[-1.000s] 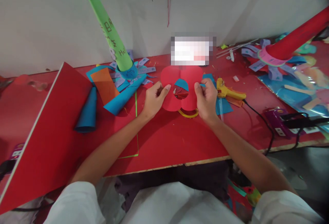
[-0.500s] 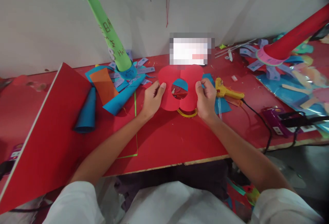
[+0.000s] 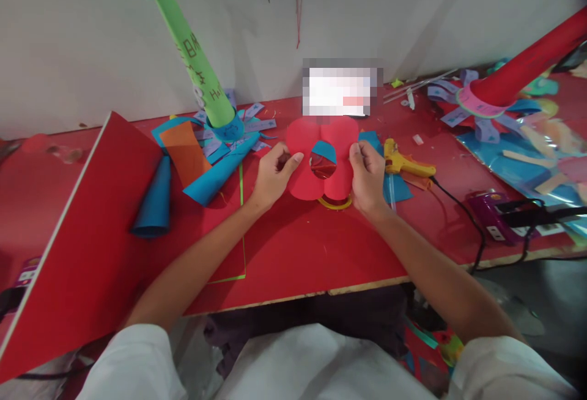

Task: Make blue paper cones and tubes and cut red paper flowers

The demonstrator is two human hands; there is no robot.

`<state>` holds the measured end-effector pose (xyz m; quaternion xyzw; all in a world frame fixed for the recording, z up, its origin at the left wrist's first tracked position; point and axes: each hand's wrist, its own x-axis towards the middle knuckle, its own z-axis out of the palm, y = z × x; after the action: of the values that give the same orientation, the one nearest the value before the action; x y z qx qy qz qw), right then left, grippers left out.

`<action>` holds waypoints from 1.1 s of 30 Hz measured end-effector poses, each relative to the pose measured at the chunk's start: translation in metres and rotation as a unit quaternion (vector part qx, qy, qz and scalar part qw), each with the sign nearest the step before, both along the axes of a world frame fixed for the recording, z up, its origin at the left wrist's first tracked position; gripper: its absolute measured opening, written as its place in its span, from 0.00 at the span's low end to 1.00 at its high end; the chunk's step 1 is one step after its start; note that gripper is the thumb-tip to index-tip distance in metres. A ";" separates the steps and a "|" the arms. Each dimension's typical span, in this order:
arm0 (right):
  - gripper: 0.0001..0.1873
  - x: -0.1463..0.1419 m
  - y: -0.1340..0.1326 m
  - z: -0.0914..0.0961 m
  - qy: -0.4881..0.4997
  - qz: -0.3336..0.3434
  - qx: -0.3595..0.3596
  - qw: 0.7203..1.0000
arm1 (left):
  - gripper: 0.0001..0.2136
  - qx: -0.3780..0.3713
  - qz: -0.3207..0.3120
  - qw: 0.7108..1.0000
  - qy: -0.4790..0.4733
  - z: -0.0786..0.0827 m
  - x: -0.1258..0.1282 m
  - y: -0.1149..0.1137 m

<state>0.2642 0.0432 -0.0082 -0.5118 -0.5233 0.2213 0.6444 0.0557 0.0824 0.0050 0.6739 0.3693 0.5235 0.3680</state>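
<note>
A red paper flower shape with rounded petals and a round hole in its middle is held up over the red table. My left hand pinches its left petals with thumb on top. My right hand grips its right petals, fingers closed. Through the hole a piece of blue paper shows. A yellow ring lies on the table just under the flower.
A yellow glue gun with a black cord lies right of my right hand. Blue paper cones and a green tube stand left. A large red sheet leans at far left. A red tube and paper scraps are at right.
Both hands have shifted their grip slightly on the flower, and its petals have bent inward a little. Everything else on the table stays put.
</note>
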 end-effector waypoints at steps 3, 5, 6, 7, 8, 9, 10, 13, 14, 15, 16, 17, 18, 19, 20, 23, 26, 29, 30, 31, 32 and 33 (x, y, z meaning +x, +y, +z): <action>0.28 0.001 0.001 0.001 0.009 -0.001 -0.009 1.000 | 0.24 -0.007 -0.047 0.999 -0.014 0.001 -0.001 0.004; 0.26 0.002 0.002 0.000 0.033 0.011 -0.010 0.999 | 0.25 -0.017 -0.076 0.997 -0.027 0.002 -0.002 0.007; 0.25 0.003 0.003 -0.001 0.048 0.020 -0.011 0.999 | 0.24 -0.022 -0.090 0.995 -0.030 0.002 -0.003 0.009; 0.24 0.003 0.004 -0.002 0.061 0.028 -0.013 0.998 | 0.24 -0.028 -0.102 0.994 -0.032 0.003 -0.005 0.011; 0.23 0.004 0.005 -0.003 0.071 0.034 -0.015 0.997 | 0.23 -0.032 -0.112 0.993 -0.032 0.003 -0.006 0.013; 0.22 0.005 0.005 -0.004 0.078 0.035 -0.017 0.996 | 0.23 -0.035 -0.120 0.992 -0.030 0.004 -0.008 0.014; 0.22 0.005 0.006 -0.004 0.082 0.033 -0.017 0.996 | 0.23 -0.038 -0.129 0.991 -0.025 0.004 -0.010 0.016; 0.21 0.005 0.006 -0.004 0.093 0.034 -0.014 0.995 | 0.24 -0.039 -0.139 0.989 -0.005 0.005 -0.014 0.020; 0.20 0.005 0.006 -0.003 0.101 0.043 -0.012 0.994 | 0.24 -0.039 -0.139 0.990 -0.002 0.006 -0.015 0.021; 0.19 0.004 0.006 -0.003 0.110 0.056 -0.008 0.992 | 0.24 -0.040 -0.139 0.990 -0.004 0.006 -0.016 0.022; 0.18 0.003 0.006 -0.003 0.120 0.070 -0.003 0.990 | 0.24 -0.043 -0.139 0.989 -0.011 0.006 -0.016 0.022; 0.17 0.003 0.006 -0.003 0.127 0.082 0.002 0.988 | 0.23 -0.047 -0.141 0.989 -0.023 0.007 -0.016 0.022; 0.17 0.003 0.006 -0.003 0.131 0.090 0.004 0.987 | 0.22 -0.052 -0.142 0.988 -0.035 0.007 -0.016 0.022; 0.17 0.003 0.006 -0.003 0.132 0.095 0.002 0.987 | 0.22 -0.056 -0.143 0.987 -0.046 0.008 -0.016 0.022; 0.17 0.003 0.007 -0.004 0.131 0.095 -0.001 0.987 | 0.21 -0.059 -0.142 0.987 -0.054 0.008 -0.016 0.022; 0.16 0.004 0.006 -0.003 0.127 0.092 -0.009 0.988 | 0.20 -0.061 -0.144 0.986 -0.060 0.011 -0.017 0.020; 0.10 0.003 0.003 0.002 0.129 0.103 0.004 0.986 | 0.17 -0.056 -0.156 0.984 -0.060 0.015 -0.020 0.017; 0.04 0.001 0.001 0.008 0.154 0.114 0.021 0.981 | 0.15 -0.027 -0.162 0.984 -0.063 0.017 -0.022 0.017; 0.04 0.001 0.001 0.009 0.162 0.116 0.023 0.980 | 0.15 -0.018 -0.164 0.984 -0.064 0.018 -0.022 0.017; 0.04 0.001 0.001 0.009 0.166 0.116 0.026 0.979 | 0.15 -0.011 -0.166 0.984 -0.064 0.018 -0.022 0.018; 0.03 0.001 0.000 0.010 0.161 0.117 0.030 0.979 | 0.15 -0.006 -0.168 0.984 -0.063 0.017 -0.022 0.018; 0.03 0.001 0.000 0.009 0.151 0.118 0.038 0.981 | 0.16 0.001 -0.168 0.984 -0.063 0.017 -0.021 0.019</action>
<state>0.2657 0.0435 0.0011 -0.3822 -0.4848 0.3502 0.7045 0.0344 0.1012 0.0217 0.6924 0.2265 0.4962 0.4722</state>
